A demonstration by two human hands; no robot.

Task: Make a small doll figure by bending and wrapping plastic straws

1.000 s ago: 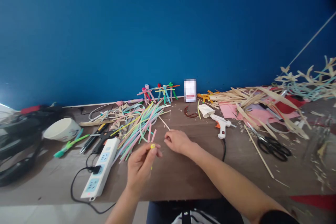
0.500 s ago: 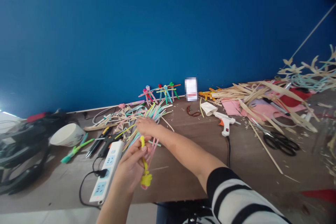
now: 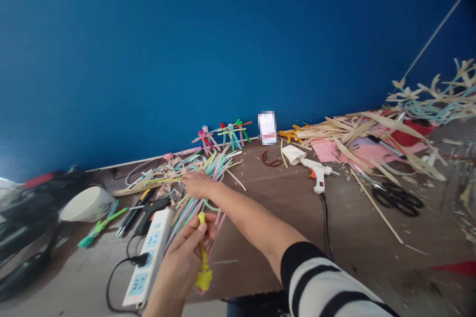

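My left hand (image 3: 188,245) is closed on a yellow pipe-cleaner piece (image 3: 204,277), fuzzy, with a bunched lower end. Pink strips (image 3: 219,223) show just beyond those fingers; I cannot tell whether they are held too. Farther off, my right hand (image 3: 197,184) reaches over a loose pile of pastel strips (image 3: 219,166). Its fingers are pinched at the end of a thin yellow strip (image 3: 161,180), which points left across the pile. Small pipe-cleaner figures (image 3: 232,134) in several colours lean by the wall behind the pile.
Left of my hands lie a white power strip (image 3: 150,252), a black glue gun (image 3: 150,213), cutters (image 3: 134,213) and a white bowl (image 3: 88,204). To the right are a white glue gun (image 3: 320,171), black-handled scissors (image 3: 397,197) and pale husk strips (image 3: 349,131). A blue wall (image 3: 238,49) closes the back.
My right hand has shifted slightly left, and the yellow strip at its fingers has swung from slanting to nearly level. My left hand, still holding the yellow piece, sits lower in view.
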